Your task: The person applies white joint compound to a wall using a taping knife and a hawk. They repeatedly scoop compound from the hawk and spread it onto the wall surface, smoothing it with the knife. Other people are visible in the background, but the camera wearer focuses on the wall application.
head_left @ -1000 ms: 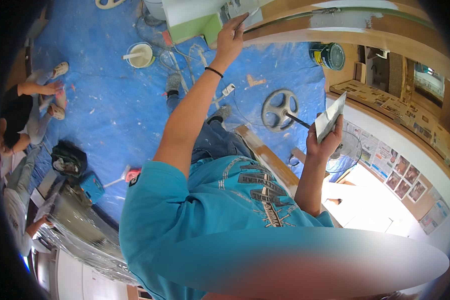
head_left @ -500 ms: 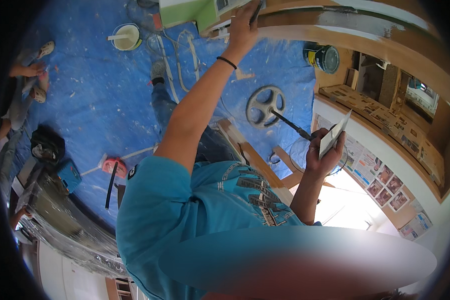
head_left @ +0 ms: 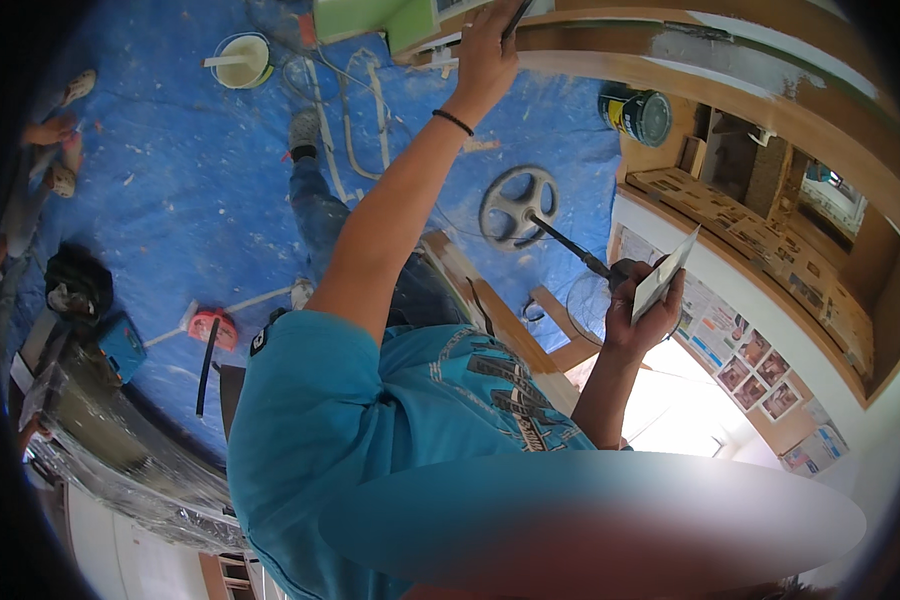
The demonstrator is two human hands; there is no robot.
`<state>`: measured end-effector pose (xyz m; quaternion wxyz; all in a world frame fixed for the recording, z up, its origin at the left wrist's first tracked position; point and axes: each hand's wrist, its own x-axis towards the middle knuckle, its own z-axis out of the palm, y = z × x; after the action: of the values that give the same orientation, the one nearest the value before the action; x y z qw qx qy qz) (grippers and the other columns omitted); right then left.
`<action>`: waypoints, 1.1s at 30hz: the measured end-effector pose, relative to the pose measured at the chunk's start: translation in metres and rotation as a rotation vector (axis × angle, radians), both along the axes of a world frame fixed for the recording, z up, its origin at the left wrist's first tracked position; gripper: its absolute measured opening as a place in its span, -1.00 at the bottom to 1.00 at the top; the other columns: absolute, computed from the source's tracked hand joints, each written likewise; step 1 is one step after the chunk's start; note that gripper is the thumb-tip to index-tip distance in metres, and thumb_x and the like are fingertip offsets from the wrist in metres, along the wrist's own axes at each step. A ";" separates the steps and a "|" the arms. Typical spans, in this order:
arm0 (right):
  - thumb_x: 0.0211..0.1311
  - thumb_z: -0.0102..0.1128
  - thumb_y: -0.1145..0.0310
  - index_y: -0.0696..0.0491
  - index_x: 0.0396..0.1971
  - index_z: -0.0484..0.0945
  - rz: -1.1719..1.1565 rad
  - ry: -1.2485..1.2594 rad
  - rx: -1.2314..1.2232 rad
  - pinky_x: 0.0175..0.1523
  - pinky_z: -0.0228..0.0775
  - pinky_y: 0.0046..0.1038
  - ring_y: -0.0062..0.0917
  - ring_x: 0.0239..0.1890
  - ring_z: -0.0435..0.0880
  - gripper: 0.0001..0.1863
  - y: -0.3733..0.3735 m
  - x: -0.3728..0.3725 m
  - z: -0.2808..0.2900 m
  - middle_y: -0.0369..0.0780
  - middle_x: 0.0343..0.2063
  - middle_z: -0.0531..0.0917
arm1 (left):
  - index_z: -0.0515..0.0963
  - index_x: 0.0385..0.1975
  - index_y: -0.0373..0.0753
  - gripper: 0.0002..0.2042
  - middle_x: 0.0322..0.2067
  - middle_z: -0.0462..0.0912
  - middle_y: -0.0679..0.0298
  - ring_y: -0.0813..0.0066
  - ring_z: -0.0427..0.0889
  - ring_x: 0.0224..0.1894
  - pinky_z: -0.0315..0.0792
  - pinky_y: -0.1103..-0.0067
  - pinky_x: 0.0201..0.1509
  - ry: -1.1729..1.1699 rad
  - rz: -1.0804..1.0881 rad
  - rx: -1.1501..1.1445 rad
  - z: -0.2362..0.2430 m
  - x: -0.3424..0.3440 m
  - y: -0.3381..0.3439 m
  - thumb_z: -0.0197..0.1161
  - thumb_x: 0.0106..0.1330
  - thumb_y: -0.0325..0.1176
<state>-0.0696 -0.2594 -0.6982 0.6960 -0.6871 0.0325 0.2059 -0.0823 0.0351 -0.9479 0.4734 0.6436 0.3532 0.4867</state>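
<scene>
My left hand (head_left: pixel 486 62) is raised at the top of the view, beside a wooden trim board (head_left: pixel 595 52), with a dark band on its wrist. Its fingers are closed around a thin dark tool (head_left: pixel 516 18), cut off by the frame edge, so its exact kind is hidden. Lower on the right, my right hand (head_left: pixel 647 315) grips a flat whitish plate, like a filler board or wide scraper (head_left: pixel 663 276), tilted on edge. A smeared white and grey patch (head_left: pixel 692 46) covers part of the trim.
Blue sheeting (head_left: pixel 200 180) covers the floor. On it stand a white bucket with a pale mix (head_left: pixel 242 62), a dark tub (head_left: pixel 638 115), a grey fan base (head_left: pixel 519 208) and a red tool (head_left: pixel 213 328). Papered shelves (head_left: pixel 750 265) are at right. Another person (head_left: pixel 55 130) is far left.
The whole scene has shifted slightly left in the view, as my head moved a little. Both hands keep nearly the same pose and hold the same things.
</scene>
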 end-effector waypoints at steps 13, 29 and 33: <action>0.56 -0.03 0.07 0.13 -0.08 0.51 -0.092 0.191 0.234 -0.56 0.66 -0.57 -0.50 -0.41 0.78 -0.61 -0.007 0.002 -0.005 -0.13 -0.31 0.70 | 0.49 0.30 -0.01 -0.53 0.20 0.59 0.12 -0.06 0.51 0.22 0.44 0.12 0.32 -0.007 0.026 0.005 -0.035 -0.015 -0.025 0.03 0.46 -0.60; 0.57 -0.03 0.12 0.17 -0.03 0.50 -0.059 0.276 0.331 -0.49 0.73 -0.52 -0.44 -0.41 0.78 -0.62 -0.003 -0.001 -0.006 -0.10 -0.23 0.69 | 0.46 0.34 0.03 -0.51 0.16 0.62 0.10 -0.09 0.54 0.19 0.35 0.05 0.40 0.052 0.034 -0.064 -0.063 -0.008 -0.015 0.04 0.46 -0.56; 0.58 -0.04 0.11 0.16 -0.07 0.52 -0.005 0.282 0.347 -0.59 0.55 -0.62 -0.56 -0.41 0.70 -0.62 -0.003 -0.003 -0.003 -0.16 -0.24 0.65 | 0.44 0.33 -0.14 -0.54 0.20 0.56 -0.01 -0.10 0.48 0.25 0.33 0.15 0.38 0.013 0.070 -0.010 -0.066 0.016 -0.010 0.01 0.43 -0.55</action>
<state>-0.0727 -0.2622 -0.7014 0.7928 -0.5216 0.0956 0.3007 -0.0662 0.0248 -1.0140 0.4570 0.6315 0.3811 0.4971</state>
